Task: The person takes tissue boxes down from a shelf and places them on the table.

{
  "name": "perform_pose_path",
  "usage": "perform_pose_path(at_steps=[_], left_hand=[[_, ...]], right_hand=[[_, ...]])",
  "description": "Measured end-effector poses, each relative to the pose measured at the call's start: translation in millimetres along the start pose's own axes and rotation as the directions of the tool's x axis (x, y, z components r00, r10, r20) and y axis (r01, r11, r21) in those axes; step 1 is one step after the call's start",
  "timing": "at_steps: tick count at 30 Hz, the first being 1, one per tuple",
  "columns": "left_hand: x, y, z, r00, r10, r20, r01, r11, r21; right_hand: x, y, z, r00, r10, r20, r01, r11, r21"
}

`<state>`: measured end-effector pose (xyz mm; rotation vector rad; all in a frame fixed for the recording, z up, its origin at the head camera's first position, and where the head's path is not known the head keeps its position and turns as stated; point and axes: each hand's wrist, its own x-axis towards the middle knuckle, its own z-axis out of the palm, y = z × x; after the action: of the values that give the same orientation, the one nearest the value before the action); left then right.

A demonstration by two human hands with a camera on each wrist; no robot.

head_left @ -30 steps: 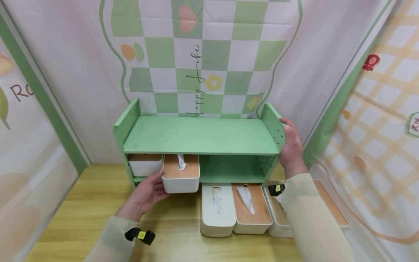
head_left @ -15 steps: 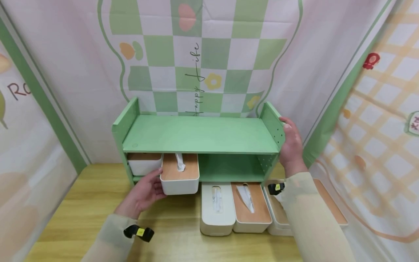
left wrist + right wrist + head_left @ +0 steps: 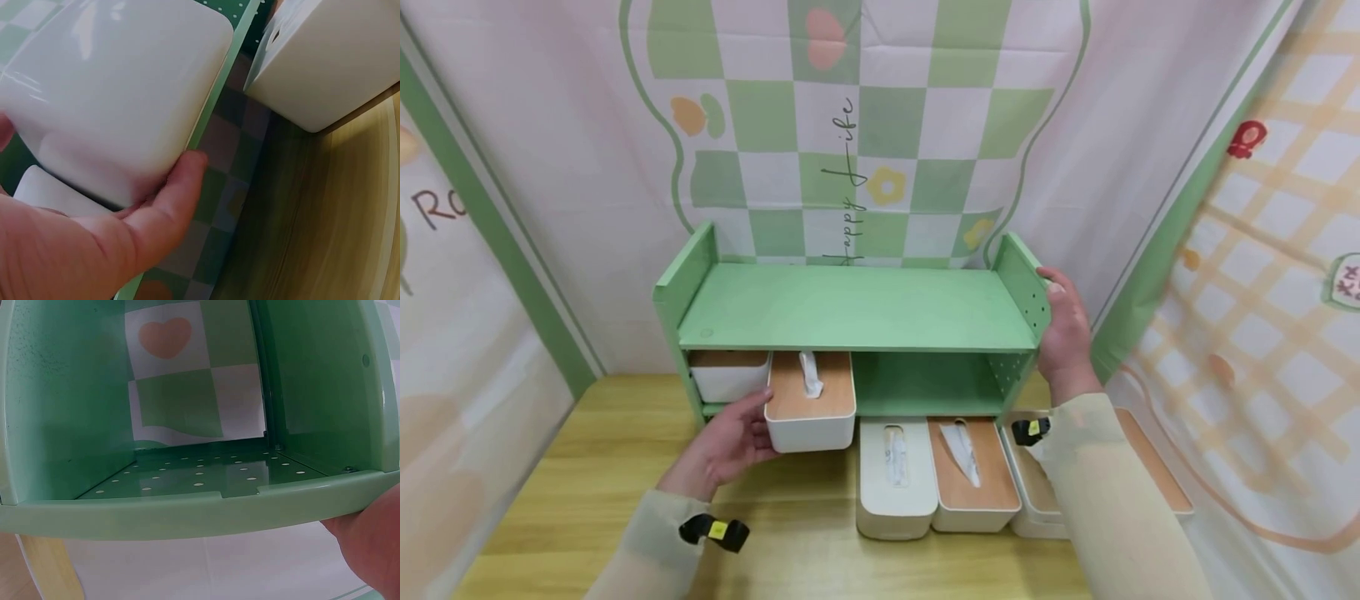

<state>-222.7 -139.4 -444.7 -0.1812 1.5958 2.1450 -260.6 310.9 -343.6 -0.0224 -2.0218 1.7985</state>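
Observation:
In the head view, a white tissue box with a wood-coloured lid and a tissue sticking up juts out of the lower level of a green shelf. My left hand holds this box at its left front corner. In the left wrist view, a finger lies along the edge of the box's white front, and another fingertip shows at the far left. My right hand grips the shelf's right side panel; its fingers behind the panel are partly hidden.
A second white box with a brown lid sits inside the shelf at left. On the wooden table before the shelf stand an all-white tissue box, a wood-lidded one and more boxes partly behind the right sleeve.
The tissue box in my left hand has slid a little further out of the shelf, towards me. My right hand keeps its grip on the side panel.

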Motion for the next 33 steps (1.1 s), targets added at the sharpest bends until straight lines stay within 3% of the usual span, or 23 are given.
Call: perform_pose_path(at_steps=[13,21,33], left_hand=[[2.9,-1.7,0.5,1.000,-0.004,-0.014,0.005,1.000,0.031],[0.0,-2.2,1.0,1.000,0.025,-0.009,-0.024,0.997,0.076],[-6.2,-2.8,1.0,0.999,0.036,0.017,-0.038,0.993,0.113]], right_hand=[[1.0,1.6,-0.3,1.000,0.019,0.006,-0.019,0.998,-0.057],[1.2,0.9,0.1,1.000,0.004,0.000,-0.004,1.000,0.014],[2.6,2.2,-0.8,0.999,0.033,0.009,-0.033,0.999,0.008]])
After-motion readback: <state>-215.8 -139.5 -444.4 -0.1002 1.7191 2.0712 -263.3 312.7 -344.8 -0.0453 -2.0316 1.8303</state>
